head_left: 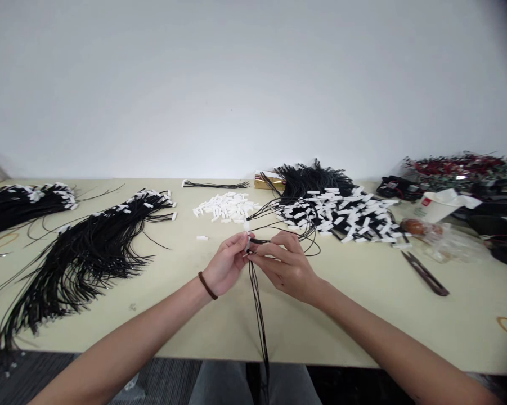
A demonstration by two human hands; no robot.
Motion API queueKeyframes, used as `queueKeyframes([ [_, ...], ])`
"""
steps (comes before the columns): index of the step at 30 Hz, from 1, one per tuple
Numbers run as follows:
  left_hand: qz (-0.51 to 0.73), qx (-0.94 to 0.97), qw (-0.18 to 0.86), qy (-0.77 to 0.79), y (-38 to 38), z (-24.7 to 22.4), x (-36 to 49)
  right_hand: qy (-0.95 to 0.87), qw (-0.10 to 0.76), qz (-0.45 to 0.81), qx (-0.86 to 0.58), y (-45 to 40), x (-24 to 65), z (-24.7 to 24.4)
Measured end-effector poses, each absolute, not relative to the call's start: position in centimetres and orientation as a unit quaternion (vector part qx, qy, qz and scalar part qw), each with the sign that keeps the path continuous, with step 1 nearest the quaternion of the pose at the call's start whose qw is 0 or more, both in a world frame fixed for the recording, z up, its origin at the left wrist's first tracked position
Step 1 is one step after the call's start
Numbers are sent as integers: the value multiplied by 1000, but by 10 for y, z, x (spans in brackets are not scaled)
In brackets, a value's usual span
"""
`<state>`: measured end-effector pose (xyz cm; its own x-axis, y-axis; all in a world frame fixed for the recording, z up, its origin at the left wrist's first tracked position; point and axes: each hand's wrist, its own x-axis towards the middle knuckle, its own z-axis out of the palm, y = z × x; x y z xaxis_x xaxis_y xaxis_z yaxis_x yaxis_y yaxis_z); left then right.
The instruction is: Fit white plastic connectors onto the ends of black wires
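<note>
Above the middle of the table, my left hand [227, 264] pinches a small white connector [248, 243] between thumb and fingers. My right hand [287, 269] meets it from the right, its fingers closed on thin black wires [259, 241] beside the connector. A strand of black wires [258, 315] hangs from between my hands past the table's front edge. The fingertips partly hide where wire and connector meet. Just beyond lies a pile of loose white connectors [227, 207], with a single connector [202, 238] apart from it.
Black wire bundles with white ends [97, 247] cover the left side. Behind my right hand is a heap of connector-ended wires [346, 216]. Small snips [425, 273], a white paper cup [441, 206], a plastic bag [451, 242] and red wires [460, 169] lie at right.
</note>
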<state>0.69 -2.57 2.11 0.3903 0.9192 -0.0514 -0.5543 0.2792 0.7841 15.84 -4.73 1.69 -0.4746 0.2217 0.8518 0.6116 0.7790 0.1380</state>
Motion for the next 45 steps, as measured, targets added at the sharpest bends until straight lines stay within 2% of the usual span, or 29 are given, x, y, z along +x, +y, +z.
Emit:
queueKeyframes([
  [9, 480, 353, 760, 260, -28, 21, 7, -816, 443, -303, -215, -42, 161, 17],
  [16, 477, 355, 760, 261, -27, 20, 8, -822, 419, -330, -199, -42, 163, 17],
  [20, 478, 360, 758, 260, -28, 21, 8, -814, 434, -316, -222, -44, 160, 19],
  [31, 499, 346, 747, 271, -24, 22, 6, -816, 515, -111, -237, -50, 167, 32],
  [36, 527, 332, 728, 287, -22, 22, 6, -762, 565, 101, -300, -63, 168, 40],
  [40, 541, 326, 713, 303, -18, 19, 6, -641, 672, 250, -274, -64, 176, 51],
  [43, 550, 326, 703, 312, -17, 17, 6, -555, 751, 254, -254, -59, 190, 66],
  [45, 552, 327, 699, 316, -16, 16, 6, -508, 795, 199, -264, -57, 200, 74],
])
